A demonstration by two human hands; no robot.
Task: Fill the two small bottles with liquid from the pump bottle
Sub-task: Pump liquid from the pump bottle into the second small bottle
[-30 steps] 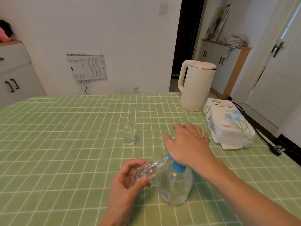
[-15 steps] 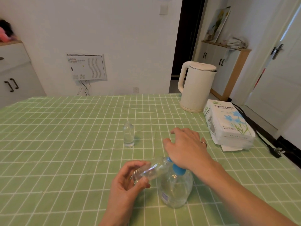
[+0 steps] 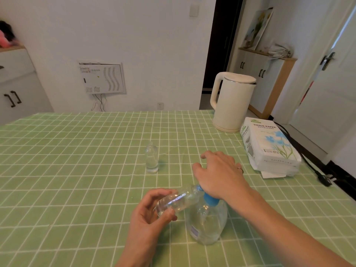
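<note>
**Home dining room or kitchen corner**

Domestic interior. Table under a green cloth with a white grid pattern (image 3: pixel 77 151). On it, far right: a cream plastic electric kettle with a steel-rimmed lid (image 3: pixel 234 105), and just beside it a white soft pack printed "TISSUE PAPER" with blue flowers (image 3: pixel 269 145). White cupboard with dark bar handles (image 3: pixel 17 93) at left. Low white cabinet with a wooden top (image 3: pixel 269 78) at right, with an unframed picture (image 3: pixel 258 27) leaning on it. White panelled door with a dark lever handle (image 3: pixel 327 60). Plain white wall with a socket (image 3: pixel 160 106), a light switch (image 3: pixel 193 9) and a white vented utility box (image 3: pixel 102 78).
</note>
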